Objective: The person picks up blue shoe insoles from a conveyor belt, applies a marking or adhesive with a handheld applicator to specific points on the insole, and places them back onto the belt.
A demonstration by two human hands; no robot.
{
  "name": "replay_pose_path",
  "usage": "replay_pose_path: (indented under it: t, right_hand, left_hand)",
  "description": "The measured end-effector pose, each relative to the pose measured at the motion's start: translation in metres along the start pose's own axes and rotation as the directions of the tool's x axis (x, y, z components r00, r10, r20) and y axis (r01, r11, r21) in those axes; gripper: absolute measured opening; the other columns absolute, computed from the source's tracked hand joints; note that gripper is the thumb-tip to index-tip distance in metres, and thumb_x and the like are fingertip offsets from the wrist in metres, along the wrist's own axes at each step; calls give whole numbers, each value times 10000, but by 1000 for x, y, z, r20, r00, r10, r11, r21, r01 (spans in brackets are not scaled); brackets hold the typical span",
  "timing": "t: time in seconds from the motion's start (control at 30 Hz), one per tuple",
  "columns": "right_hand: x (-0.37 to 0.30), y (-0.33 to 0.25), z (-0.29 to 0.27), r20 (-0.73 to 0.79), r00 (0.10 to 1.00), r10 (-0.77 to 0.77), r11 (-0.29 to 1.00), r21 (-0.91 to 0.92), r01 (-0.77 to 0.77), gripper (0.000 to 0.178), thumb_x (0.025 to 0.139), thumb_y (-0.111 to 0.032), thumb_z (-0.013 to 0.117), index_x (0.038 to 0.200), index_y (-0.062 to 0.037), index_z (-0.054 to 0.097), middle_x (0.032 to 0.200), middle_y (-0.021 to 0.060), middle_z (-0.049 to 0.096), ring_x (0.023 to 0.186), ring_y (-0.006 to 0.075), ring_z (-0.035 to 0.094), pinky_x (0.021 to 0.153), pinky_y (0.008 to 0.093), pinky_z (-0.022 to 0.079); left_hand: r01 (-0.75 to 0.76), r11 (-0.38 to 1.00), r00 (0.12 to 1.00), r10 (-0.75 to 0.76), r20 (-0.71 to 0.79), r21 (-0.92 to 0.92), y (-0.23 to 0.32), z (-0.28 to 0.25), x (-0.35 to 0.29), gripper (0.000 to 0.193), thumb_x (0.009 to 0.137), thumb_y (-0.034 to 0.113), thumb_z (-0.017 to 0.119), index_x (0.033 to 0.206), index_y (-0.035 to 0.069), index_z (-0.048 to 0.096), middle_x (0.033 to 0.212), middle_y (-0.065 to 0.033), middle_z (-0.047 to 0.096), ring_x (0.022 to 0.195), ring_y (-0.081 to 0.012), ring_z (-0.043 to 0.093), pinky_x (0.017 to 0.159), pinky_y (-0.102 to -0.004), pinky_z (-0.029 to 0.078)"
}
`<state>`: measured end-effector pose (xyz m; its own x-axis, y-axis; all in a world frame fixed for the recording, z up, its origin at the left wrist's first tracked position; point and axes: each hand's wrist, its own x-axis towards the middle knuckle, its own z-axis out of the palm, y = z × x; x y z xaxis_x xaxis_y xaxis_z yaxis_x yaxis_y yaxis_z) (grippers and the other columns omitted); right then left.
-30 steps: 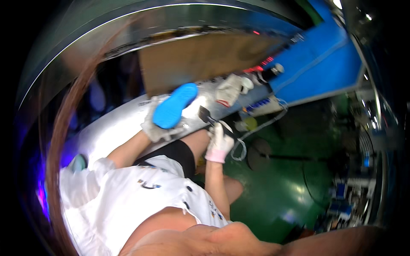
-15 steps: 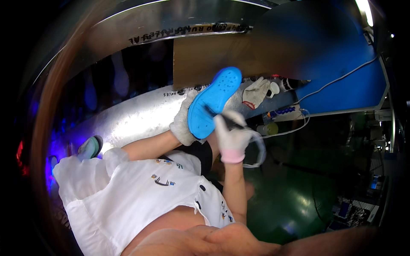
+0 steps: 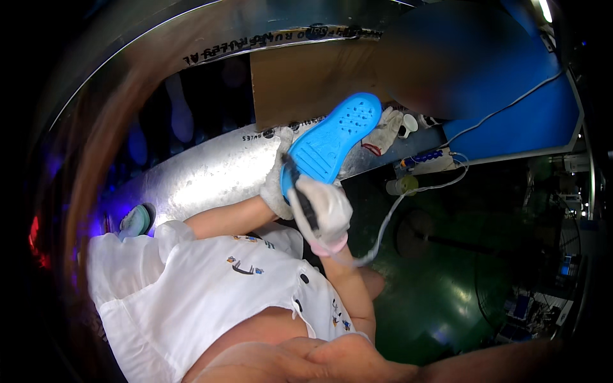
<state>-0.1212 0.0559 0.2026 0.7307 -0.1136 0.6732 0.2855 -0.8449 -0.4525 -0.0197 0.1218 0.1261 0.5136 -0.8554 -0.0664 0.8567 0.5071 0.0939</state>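
Note:
A bright blue shoe sole (image 3: 335,137) is held tilted up over the metal bench, with its ribbed and dotted face showing. My left hand (image 3: 276,193), in a fuzzy white glove, grips it from behind at the left edge. Most of its fingers are hidden by the sole. In a white glove with a pink cuff, my right hand (image 3: 329,210) is closed round a slim black brush-like tool (image 3: 306,207). The tool's dark, blurred tip is at the sole's lower left edge. A whitish tube (image 3: 382,233) trails from the right hand toward the right.
Beyond the sole lie a spare white glove (image 3: 385,133) and a small white cup (image 3: 408,124) on the metal bench (image 3: 211,159). A brown board (image 3: 306,83) stands behind. A blue panel (image 3: 517,115) is at the right. At the left sits a pale green shoe-shaped piece (image 3: 134,222).
My right hand has moved left and down, taking the tool from the middle of the sole to its lower left edge. The sole has tipped and shifted slightly right, showing its ribs more clearly.

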Motion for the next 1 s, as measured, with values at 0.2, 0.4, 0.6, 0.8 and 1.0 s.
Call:
replay_pose_path:
  t: [0.2,0.4,0.6,0.8,1.0]
  right_hand:
    - [-13,28,8,-280,879,386,922,132,-363,181,755,9,752,925,-3,688,919,103,683,815,208,655,761,314,518]
    - [-6,1,6,-93,704,704,609,587,-532,212,784,-16,749,968,0,645,912,89,682,784,182,659,717,321,524]
    - [-11,-20,10,-183,930,318,923,282,-260,208,776,-14,751,970,-15,676,865,121,691,720,242,671,666,334,534]
    - [9,23,-24,101,993,-58,968,248,31,171,787,-16,725,949,-31,674,941,108,702,724,205,659,683,302,536]
    - [23,30,-37,180,953,244,878,376,-296,203,738,1,774,924,-2,695,968,142,702,850,266,686,779,316,544]
  left_hand:
    - [30,999,994,-29,108,-11,8,8,2,844,859,738,452,1362,60,466,1209,-181,597,970,-311,653,787,-432,596]
    - [-137,984,976,154,-155,113,9,39,13,952,822,784,453,1401,29,411,1044,-242,649,783,-375,684,647,-425,618]
    - [45,985,998,-50,27,165,36,37,27,987,793,810,464,1424,54,384,1006,-325,628,729,-383,693,575,-427,613]
    - [365,884,895,-419,150,294,63,41,35,715,884,665,528,1243,47,562,997,-146,694,814,-246,696,701,-366,598]
    - [247,768,829,-483,282,591,79,-1,59,704,837,393,720,1387,39,461,1389,-142,489,1298,-282,456,1052,-399,426]
